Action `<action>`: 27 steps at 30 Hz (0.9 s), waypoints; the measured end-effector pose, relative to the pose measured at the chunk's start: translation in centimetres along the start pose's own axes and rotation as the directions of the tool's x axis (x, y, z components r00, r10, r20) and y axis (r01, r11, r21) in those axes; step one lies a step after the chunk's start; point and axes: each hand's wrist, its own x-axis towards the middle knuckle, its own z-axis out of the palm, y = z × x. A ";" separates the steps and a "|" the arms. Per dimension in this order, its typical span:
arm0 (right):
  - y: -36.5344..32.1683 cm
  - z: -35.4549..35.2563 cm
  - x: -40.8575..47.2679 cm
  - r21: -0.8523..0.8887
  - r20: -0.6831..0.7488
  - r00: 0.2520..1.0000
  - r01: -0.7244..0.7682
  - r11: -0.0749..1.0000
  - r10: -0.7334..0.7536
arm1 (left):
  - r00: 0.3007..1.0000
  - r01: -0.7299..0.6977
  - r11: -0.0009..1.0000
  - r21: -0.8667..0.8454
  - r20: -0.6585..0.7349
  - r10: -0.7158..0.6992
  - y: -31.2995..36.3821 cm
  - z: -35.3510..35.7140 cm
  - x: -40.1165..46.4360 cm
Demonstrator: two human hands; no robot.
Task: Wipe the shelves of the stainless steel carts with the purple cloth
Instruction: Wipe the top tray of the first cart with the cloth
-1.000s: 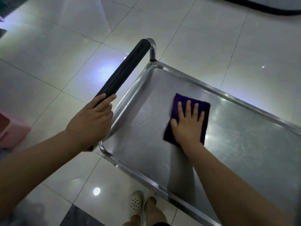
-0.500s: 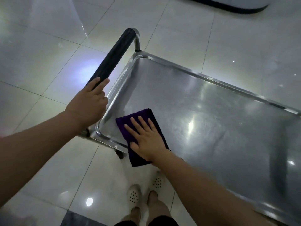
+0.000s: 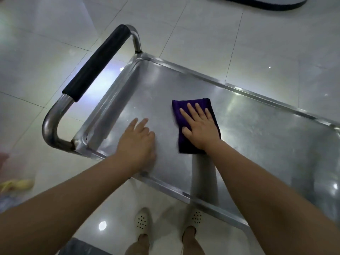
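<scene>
Right hand (image 3: 200, 131) flat on the purple cloth (image 3: 196, 126), fingers straight and spread, pressing the folded cloth down onto the top shelf (image 3: 257, 137) of the stainless steel cart, roughly mid-width and toward the handle end. Left hand (image 3: 137, 142) is on the bare steel just beside it, fingers loosely extended, gripping nothing, and seems to be steadying the cart near the front rim. The black-padded handle (image 3: 95, 63) stands free, no hand on it. This looks like the wiping step in hand on the top shelf, with the far right stretch of steel yet to cover. The next move calls for a firm, flat sweep rightward along the shelf, keeping the cloth folded under the palm
</scene>
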 end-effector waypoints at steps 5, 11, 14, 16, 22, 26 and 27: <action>8.0 -0.3 -0.2 0.016 -0.027 0.996 -0.081 0.997 0.081 | 0.997 -0.030 1.000 0.006 0.074 0.029 7.0 1.2 1.2; 17.0 -0.8 -1.7 0.033 -0.058 0.971 -0.230 0.973 0.232 | 0.980 0.029 0.995 0.095 0.193 -0.048 9.9 2.1 1.3; 19.4 -0.7 -3.7 0.064 -0.048 0.931 -0.358 0.932 0.361 | 0.978 0.026 0.994 0.106 0.201 -0.048 10.7 2.3 1.3; 19.1 -0.4 -5.2 0.085 -0.045 0.898 -0.433 0.897 0.438 | 0.977 0.028 0.995 0.097 0.206 -0.048 10.8 2.4 1.2; 11.5 1.2 -9.3 0.059 -0.052 0.901 -0.428 0.902 0.431 | 0.978 0.064 0.998 -0.020 0.199 -0.059 10.1 3.3 0.1; 5.2 2.5 -11.8 0.023 -0.035 0.964 -0.262 0.965 0.262 | 0.978 0.079 0.995 -0.056 0.199 -0.067 10.1 3.3 -0.5; 3.6 2.8 -12.4 0.024 -0.021 0.975 -0.223 0.975 0.223 | 0.978 0.080 0.995 -0.056 0.199 -0.067 10.1 3.2 -0.8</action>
